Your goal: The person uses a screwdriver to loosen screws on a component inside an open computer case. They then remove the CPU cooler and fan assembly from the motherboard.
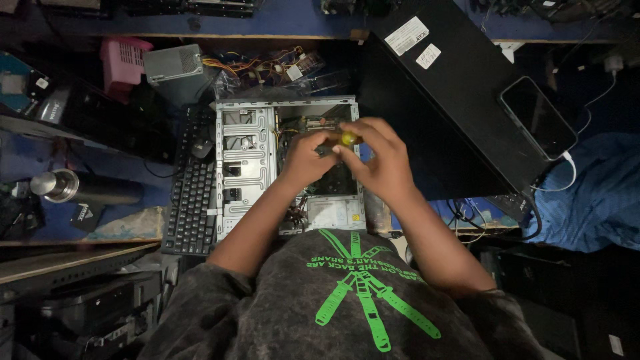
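An open desktop computer case (247,160) lies on its side on the desk, its metal drive cage and circuit board showing. Both my hands hover over its right half. My right hand (377,160) grips a screwdriver with a yellow handle (348,139), its tip pointing down into the case. My left hand (307,157) is closed around the lower part of the same screwdriver, right beside my right hand. The board under my hands is mostly hidden.
A black keyboard (190,200) lies left of the case, with a mouse (202,147) above it. A black case panel (453,100) with a phone (539,117) on it sits right. A steel flask (63,185), a pink box (123,60), a power supply (173,63) and loose wires (267,67) surround them.
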